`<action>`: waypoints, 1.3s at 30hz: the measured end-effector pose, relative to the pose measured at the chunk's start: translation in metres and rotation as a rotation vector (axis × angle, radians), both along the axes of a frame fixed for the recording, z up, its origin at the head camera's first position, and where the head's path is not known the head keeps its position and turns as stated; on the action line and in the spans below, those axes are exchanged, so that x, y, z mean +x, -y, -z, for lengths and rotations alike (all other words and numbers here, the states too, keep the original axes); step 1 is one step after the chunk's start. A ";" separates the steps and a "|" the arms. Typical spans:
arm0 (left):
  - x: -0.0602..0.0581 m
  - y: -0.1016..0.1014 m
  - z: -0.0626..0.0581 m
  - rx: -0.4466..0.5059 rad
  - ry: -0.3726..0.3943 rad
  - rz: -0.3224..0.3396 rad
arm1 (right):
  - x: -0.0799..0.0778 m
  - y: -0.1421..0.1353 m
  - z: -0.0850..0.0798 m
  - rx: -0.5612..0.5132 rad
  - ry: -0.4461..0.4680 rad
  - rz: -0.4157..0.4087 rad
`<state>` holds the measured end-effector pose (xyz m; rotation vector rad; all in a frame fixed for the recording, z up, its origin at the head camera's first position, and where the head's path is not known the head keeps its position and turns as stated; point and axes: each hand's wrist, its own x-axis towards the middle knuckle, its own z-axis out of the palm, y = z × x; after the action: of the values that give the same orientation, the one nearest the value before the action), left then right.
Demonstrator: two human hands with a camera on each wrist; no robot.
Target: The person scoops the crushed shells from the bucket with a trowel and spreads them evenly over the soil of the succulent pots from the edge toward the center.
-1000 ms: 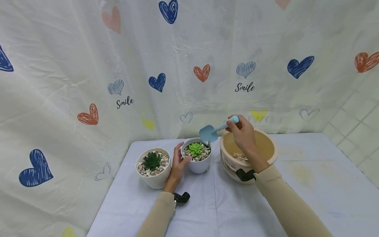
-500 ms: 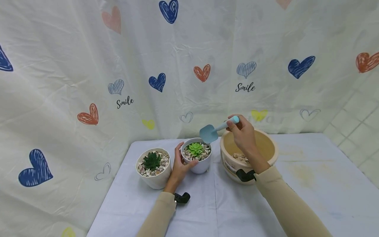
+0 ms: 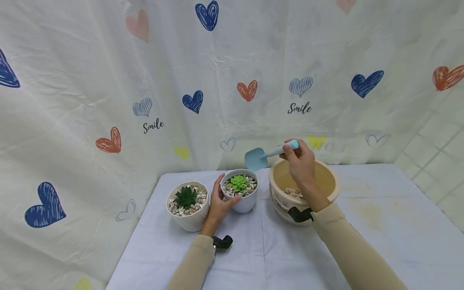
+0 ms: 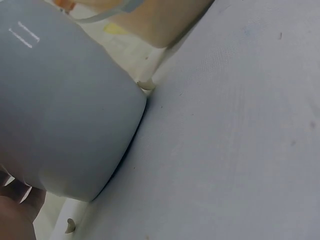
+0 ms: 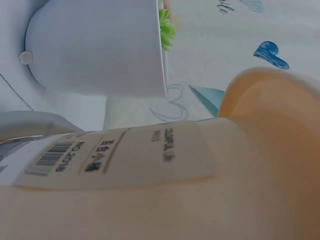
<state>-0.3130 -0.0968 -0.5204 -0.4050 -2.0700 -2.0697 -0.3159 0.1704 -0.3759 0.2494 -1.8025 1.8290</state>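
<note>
In the head view my left hand (image 3: 217, 209) holds a small white flower pot (image 3: 243, 204), fingers at its left side and thumb across the front. A light green succulent (image 3: 238, 183) sits among pebbles in it. My right hand (image 3: 302, 166) grips the handle of a light blue trowel (image 3: 255, 159). Its blade hangs above the pot's back right rim, and no pebbles show on it. The left wrist view shows the pot's wall (image 4: 70, 105) close up. In the right wrist view the right hand is hidden; only the trowel's blade (image 5: 207, 97) shows behind the large pot.
Right of the small pot stands a large beige pot (image 3: 331, 179), with some pebbles at its bottom and a label (image 5: 115, 155) outside. At the left, a cream pot (image 3: 195, 222) holds a dark green succulent (image 3: 186, 196). A heart-print curtain (image 3: 232, 52) hangs behind the table.
My right hand has lifted slightly and moved right, taking the trowel's blade up off the pot's rim. My left thumb has slid right along the pot's front.
</note>
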 end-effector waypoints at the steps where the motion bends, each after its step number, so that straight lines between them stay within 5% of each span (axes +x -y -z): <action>1: 0.000 0.000 0.001 -0.002 0.000 0.000 | 0.000 -0.001 0.000 -0.030 -0.011 0.014; 9: 0.006 -0.006 0.002 -0.033 0.000 0.021 | 0.023 -0.020 -0.008 -0.202 -0.074 0.077; 14: 0.015 -0.014 -0.011 -0.157 -0.080 -0.136 | 0.046 -0.048 -0.017 -0.268 -0.054 0.088; 19: 0.027 -0.028 -0.034 -0.276 -0.287 -0.309 | 0.065 -0.079 -0.017 -0.285 0.020 0.115; 22: 0.035 -0.041 -0.047 -0.311 -0.465 -0.339 | 0.072 -0.093 -0.013 -0.163 0.098 0.124; 26: 0.048 -0.064 -0.058 -0.298 -0.586 -0.272 | 0.074 -0.103 -0.007 0.215 0.225 0.154; 29: 0.057 -0.083 -0.063 -0.288 -0.526 -0.159 | 0.069 -0.103 -0.004 0.482 0.270 0.180; 32: 0.061 -0.100 -0.066 -0.287 -0.380 -0.045 | 0.064 -0.099 -0.001 0.667 0.278 0.198; 39: 0.056 -0.122 -0.062 -0.229 -0.109 0.033 | 0.055 -0.088 0.011 0.839 0.332 0.162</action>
<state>-0.2567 0.0252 -0.4588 -0.5771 -2.2540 -1.7886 -0.2611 0.2584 -0.3868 0.0975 -2.6604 0.9511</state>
